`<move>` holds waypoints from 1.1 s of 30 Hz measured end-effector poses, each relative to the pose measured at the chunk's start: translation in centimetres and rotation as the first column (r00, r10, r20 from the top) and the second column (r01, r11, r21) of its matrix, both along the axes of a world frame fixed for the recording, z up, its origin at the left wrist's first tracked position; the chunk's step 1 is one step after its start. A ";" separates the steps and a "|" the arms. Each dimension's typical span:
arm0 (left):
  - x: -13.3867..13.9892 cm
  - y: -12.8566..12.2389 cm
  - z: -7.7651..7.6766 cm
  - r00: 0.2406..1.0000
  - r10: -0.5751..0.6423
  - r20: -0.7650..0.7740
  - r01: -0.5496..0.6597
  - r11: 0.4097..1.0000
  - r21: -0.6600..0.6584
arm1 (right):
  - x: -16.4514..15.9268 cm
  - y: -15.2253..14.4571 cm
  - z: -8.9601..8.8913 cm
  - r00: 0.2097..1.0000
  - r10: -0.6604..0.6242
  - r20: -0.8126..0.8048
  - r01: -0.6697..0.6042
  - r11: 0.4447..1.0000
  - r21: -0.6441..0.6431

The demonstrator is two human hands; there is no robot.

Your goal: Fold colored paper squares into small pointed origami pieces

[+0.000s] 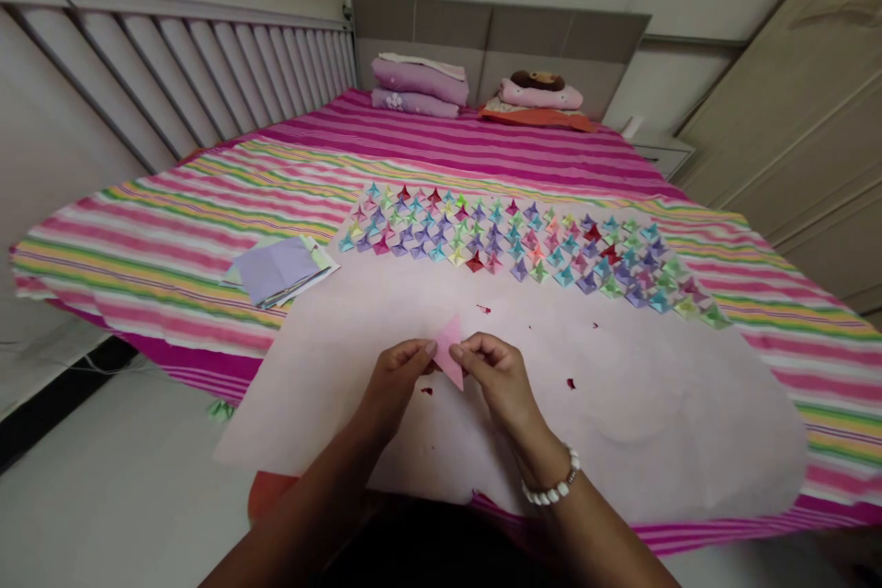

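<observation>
A small folded piece of pink paper (pixel 449 352), pointed at its top and bottom, is pinched between my two hands above a large pale sheet (pixel 331 367). My left hand (pixel 396 377) grips its left side between thumb and fingers. On its right side my right hand (pixel 497 377) does the same, with a white bead bracelet at the wrist. Beyond the hands, rows of small folded paper pieces (pixel 496 239) in many colours cover the far part of the sheet. To the left lies a stack of paper squares (pixel 279 268), a lilac one on top.
Dark red scraps (pixel 571 383) are scattered on the sheet. The bed has a striped cover (pixel 172 211), with folded bedding (pixel 420 87) by the headboard (pixel 441 23). A slatted rail (pixel 207 64) runs along the left. Green paper (pixel 220 410) lies on the floor.
</observation>
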State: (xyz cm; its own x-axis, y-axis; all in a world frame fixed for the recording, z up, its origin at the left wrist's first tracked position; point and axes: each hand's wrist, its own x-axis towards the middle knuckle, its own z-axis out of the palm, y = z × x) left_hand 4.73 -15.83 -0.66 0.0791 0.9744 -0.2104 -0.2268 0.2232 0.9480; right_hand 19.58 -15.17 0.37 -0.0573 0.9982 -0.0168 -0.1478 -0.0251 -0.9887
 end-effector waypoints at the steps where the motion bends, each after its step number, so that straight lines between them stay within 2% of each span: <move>1: 0.1 0.1 0.0 0.999 0.006 0.043 -0.006 1.000 -0.006 | 0.0 0.0 0.0 1.000 0.001 -0.004 -0.001 1.000 0.000; 5: 0.3 0.3 0.5 0.977 -0.086 0.194 0.087 0.996 0.003 | -0.1 -0.2 0.2 0.996 0.081 -0.043 -0.081 0.997 -0.001; 9: 0.3 0.3 1.0 0.946 -0.198 0.257 0.201 0.979 0.013 | -0.1 -0.2 0.4 0.990 0.118 -0.072 -0.119 0.993 -0.009; 13: 0.4 0.3 0.8 0.931 -0.190 0.310 0.210 0.977 -0.032 | -0.1 -0.2 0.4 0.989 0.126 -0.078 -0.127 0.992 -0.011; 18: 0.5 0.3 0.8 0.909 -0.244 0.339 0.257 0.966 0.007 | 0.0 -0.2 0.5 0.983 0.141 -0.116 -0.145 0.989 -0.023; 33: 0.3 0.2 0.8 0.900 -0.289 0.326 0.297 0.955 0.026 | 0.0 0.0 0.5 0.967 0.142 -0.210 -0.161 0.984 -0.075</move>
